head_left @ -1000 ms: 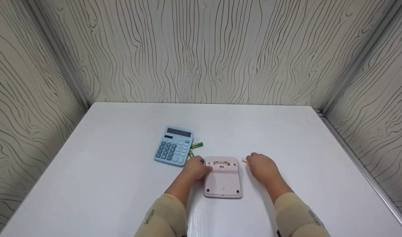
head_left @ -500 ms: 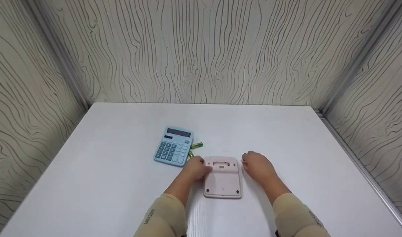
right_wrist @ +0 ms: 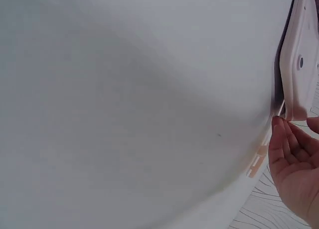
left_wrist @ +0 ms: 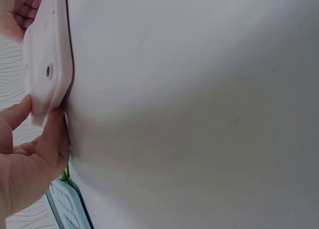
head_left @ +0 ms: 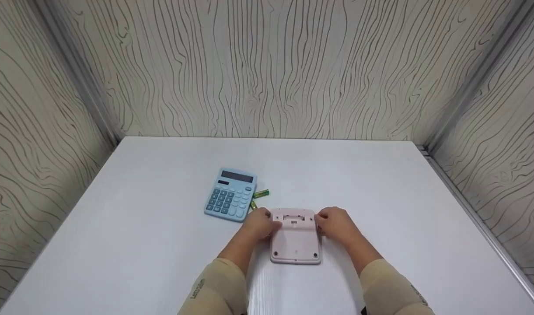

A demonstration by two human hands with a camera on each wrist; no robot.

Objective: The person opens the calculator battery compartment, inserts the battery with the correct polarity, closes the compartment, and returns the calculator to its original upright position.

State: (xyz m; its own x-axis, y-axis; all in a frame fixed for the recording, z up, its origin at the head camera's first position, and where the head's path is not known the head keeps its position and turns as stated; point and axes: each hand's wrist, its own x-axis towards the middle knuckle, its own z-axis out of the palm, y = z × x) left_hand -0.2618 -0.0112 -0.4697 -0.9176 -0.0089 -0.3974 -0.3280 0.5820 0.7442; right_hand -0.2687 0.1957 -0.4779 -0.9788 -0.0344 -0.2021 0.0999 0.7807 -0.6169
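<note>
On a white table (head_left: 118,227), a beige left sleeve (head_left: 221,284) is reading "Let's Slim". A blue calculator (head_left: 232,194), its key markings illegibly small, is lying beside a pink calculator (head_left: 295,240), back upward. The left hand (head_left: 259,224) and right hand (head_left: 336,223), fingers curled, are pinching its side edges. Two green batteries (head_left: 261,193) are resting near the blue calculator.

Pale pink calculator (head_left: 295,241), back side up on the white tabletop (head_left: 140,253); recessed battery compartment (head_left: 294,217) uncovered
</note>
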